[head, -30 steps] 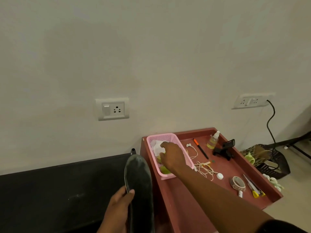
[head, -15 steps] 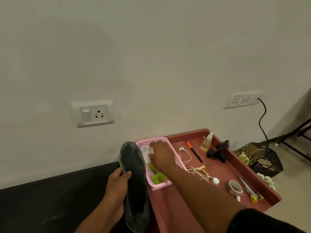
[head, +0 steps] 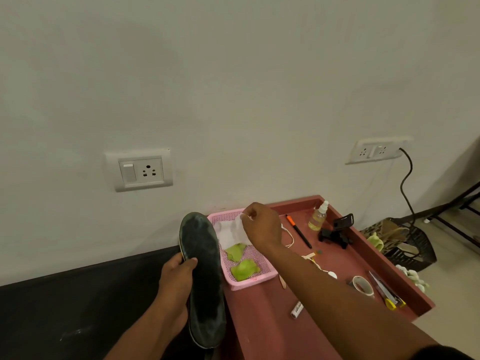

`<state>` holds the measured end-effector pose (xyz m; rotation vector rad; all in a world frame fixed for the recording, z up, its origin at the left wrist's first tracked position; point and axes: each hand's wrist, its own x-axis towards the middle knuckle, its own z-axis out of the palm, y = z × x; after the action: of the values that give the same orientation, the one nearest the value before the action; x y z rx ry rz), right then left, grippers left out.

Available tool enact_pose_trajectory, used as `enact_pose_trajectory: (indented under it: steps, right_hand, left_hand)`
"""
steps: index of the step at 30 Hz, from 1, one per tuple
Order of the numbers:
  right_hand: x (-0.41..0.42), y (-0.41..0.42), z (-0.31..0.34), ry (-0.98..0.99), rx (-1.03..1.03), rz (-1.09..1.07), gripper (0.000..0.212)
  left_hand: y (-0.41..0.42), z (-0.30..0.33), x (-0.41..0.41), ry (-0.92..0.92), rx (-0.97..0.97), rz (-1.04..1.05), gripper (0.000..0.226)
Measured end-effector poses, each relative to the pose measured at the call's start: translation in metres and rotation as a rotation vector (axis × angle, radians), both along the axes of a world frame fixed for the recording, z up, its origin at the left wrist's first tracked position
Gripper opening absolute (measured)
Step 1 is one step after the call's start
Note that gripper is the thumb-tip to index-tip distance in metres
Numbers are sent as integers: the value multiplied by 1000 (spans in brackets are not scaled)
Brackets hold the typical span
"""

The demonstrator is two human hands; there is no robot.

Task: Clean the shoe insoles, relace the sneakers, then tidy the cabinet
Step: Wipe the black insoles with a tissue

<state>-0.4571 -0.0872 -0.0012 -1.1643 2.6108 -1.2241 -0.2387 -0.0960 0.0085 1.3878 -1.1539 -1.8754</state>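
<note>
My left hand [head: 178,275] grips a dark, dusty shoe insole [head: 204,279] by its left edge and holds it upright beside the cabinet. My right hand [head: 261,227] pinches a white wipe [head: 237,229] and lifts it above the pink mesh basket [head: 255,278]. More white wipes and two green cloth pieces [head: 244,268] lie inside the basket. The basket stands on the reddish cabinet top [head: 262,315] near the wall.
On the cabinet top lie a spray bottle [head: 319,216], an orange-tipped pen [head: 298,231], a black phone clamp [head: 337,229], white earphones, a tape roll [head: 362,285], a white tube [head: 297,309] and yellow-handled tools [head: 388,294]. A black mesh bin [head: 413,245] stands right of the cabinet.
My right hand rose out of the basket with a white wipe pinched in its fingers. The left hand brought the insole higher and closer to the basket.
</note>
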Motion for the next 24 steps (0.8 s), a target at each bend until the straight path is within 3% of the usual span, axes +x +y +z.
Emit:
enact_pose_trajectory:
  steps: [9,12,19,24]
  right_hand:
    - [1,-4,66,-207,-317,-67,10]
    - [6,-7,80,-320,-323,-42,5]
    - [41,0,81,-799,-315,-21,7]
    - [104,26,79,-963,-316,56,11]
  left_hand:
    - [-3,11,-2,39,-9,-8,30]
    - [-5,15,-3,47,-4,-3,31]
    - [-1,26,15,95,0,-2,31]
    - [12,26,61,140,4,-12,31]
